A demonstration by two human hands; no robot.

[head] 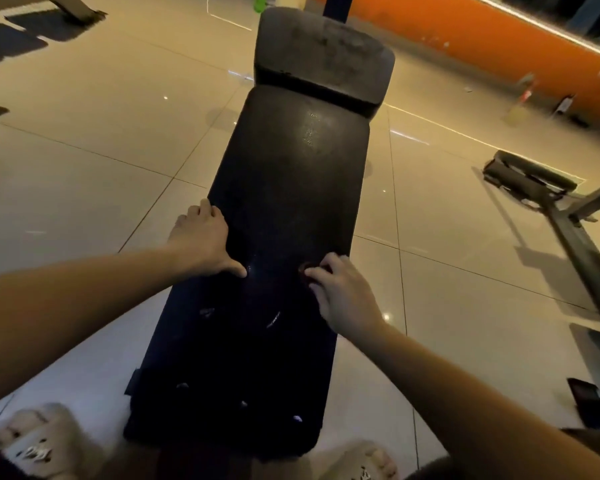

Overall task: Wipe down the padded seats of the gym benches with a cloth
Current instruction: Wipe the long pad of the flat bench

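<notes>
A long black padded bench [302, 161] runs away from me, with a worn smaller pad [326, 53] at its far end. A dark cloth [236, 358] with small tears lies spread over the near half of the long pad, and a fold rises between my hands. My left hand [201, 240] sits at the pad's left edge, fingers curled over the cloth-covered edge and thumb pressed on top. My right hand [340, 296] pinches a bunch of the cloth near the pad's right side.
Glossy beige floor tiles surround the bench. A grey metal frame [582, 251] with a black pad [527, 178] lies on the floor at the right. An orange wall [482, 32] with small bottles at its foot runs along the back right. My sandalled feet [42, 441] flank the bench's near end.
</notes>
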